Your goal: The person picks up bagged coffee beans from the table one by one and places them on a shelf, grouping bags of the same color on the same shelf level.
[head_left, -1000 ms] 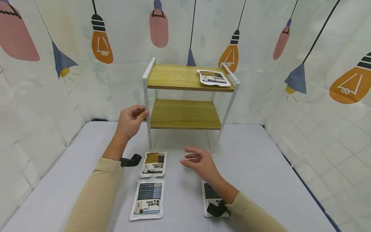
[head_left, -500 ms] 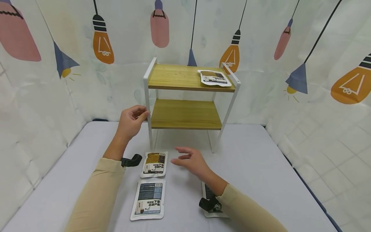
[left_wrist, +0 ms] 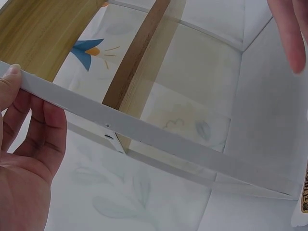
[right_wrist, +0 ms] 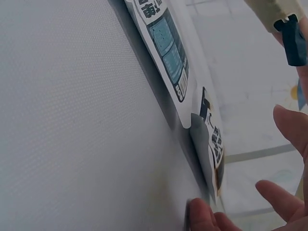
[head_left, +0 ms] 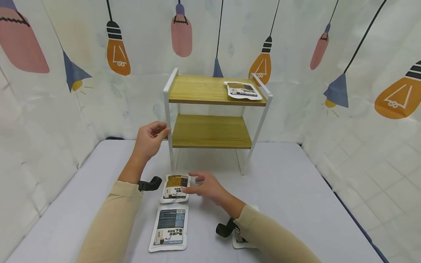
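The left hand (head_left: pixel 148 141) pinches the white upright (left_wrist: pixel 159 138) of a small 2-board rack (head_left: pixel 212 131), the thumb on 1 side and the fingers curled on the other; to the right of that grip, the lower board is bare wood, and the upper board (head_left: pixel 197 88), higher than both hands, carries a white pouch (head_left: pixel 243 90) near its right end; the right hand (head_left: pixel 208 187) is nearer the wearer than the left, its thumb and fingers apart at the right edge of a pouch with a yellow-and-brown label (head_left: pixel 174 186); the thumb overlaps that edge in the head view, though whether it touches cannot be told; this pouch lies flat on the white surface (head_left: pixel 200 233), below the left hand and just left of the right; a pouch with a blue label (head_left: pixel 169 228) lies just nearer the wearer, also to the right hand's left; another pouch (head_left: pixel 239 241) lies behind the right hand, mostly hidden under its beige sleeve (head_left: pixel 273 235); black devices (head_left: pixel 149 183) sit at both wrists.
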`<state>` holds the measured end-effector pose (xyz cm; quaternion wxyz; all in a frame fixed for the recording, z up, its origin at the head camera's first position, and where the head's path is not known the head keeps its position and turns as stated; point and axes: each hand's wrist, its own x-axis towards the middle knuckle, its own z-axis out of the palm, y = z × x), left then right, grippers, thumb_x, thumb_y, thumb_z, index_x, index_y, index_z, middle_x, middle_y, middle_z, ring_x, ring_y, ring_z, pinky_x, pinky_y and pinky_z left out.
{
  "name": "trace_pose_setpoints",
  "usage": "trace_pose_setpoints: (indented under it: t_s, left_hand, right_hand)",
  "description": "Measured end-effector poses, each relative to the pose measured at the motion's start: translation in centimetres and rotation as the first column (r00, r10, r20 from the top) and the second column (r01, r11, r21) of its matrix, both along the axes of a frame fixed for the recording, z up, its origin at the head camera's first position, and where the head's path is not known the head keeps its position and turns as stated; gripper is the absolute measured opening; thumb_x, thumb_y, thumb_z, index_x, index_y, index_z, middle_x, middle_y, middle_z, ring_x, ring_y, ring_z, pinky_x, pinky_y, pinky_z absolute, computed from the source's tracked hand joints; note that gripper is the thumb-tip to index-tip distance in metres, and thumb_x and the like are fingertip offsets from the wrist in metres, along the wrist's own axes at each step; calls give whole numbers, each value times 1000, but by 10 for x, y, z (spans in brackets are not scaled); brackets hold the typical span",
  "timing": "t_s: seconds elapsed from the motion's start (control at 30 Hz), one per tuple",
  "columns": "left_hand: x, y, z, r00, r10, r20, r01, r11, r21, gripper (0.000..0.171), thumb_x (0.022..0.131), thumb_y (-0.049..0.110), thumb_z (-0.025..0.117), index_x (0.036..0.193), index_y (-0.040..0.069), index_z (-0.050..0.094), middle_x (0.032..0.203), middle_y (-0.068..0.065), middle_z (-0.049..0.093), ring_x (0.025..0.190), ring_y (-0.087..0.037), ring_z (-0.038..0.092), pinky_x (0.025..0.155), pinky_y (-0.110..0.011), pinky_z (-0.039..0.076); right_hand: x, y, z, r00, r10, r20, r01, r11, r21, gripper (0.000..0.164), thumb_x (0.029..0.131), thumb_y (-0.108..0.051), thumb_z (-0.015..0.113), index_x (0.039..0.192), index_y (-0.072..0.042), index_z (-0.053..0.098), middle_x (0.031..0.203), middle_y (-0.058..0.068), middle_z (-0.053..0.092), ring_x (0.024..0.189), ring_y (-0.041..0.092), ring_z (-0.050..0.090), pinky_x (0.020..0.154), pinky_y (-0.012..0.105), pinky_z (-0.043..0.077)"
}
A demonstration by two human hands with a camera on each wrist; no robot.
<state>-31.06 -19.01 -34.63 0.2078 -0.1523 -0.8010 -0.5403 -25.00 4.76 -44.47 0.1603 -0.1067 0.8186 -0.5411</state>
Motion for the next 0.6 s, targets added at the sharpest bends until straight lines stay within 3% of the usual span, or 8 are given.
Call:
trace_pose_setpoints:
  t_s: [0.27, 0.43, 0.6]
  left_hand:
    - [1, -1, 0, 1000, -4, 6, 4, 1000, -3, 34, 101, 30, 66, 119, 1, 70, 110, -19, 71, 90, -5, 69, 83, -13, 57]
    - [1, -1, 0, 1000, 1, -3, -1, 1000, -4, 32, 101, 28, 65, 118, 1, 70, 110, -21, 71, 87, -5, 70, 82, -13, 57]
    - [0, -1, 1, 1000, 0, -1, 0, 1000, 13, 32, 100, 28, 67, 116, 0, 70, 104, -13, 73, 85, -4, 71, 82, -14, 57]
  right_hand:
    - [1, -13, -3, 1000, -8, 13, 8, 999, 34, 68, 75, -33, 93, 137, -20, 66, 139, 17, 59, 118, 29, 61, 80, 37, 61]
    - [-1, -20, -3, 999, -27, 29, 26, 999, 32, 66, 74, -30, 93, 134, -18, 68, 130, 18, 62, 95, 22, 65, 75, 34, 62]
    - [-3, -27, -4, 999, -49, 21, 48, 998, 40, 63, 74, -27, 94, 131, -17, 69, 121, 16, 64, 89, 20, 62, 70, 31, 61]
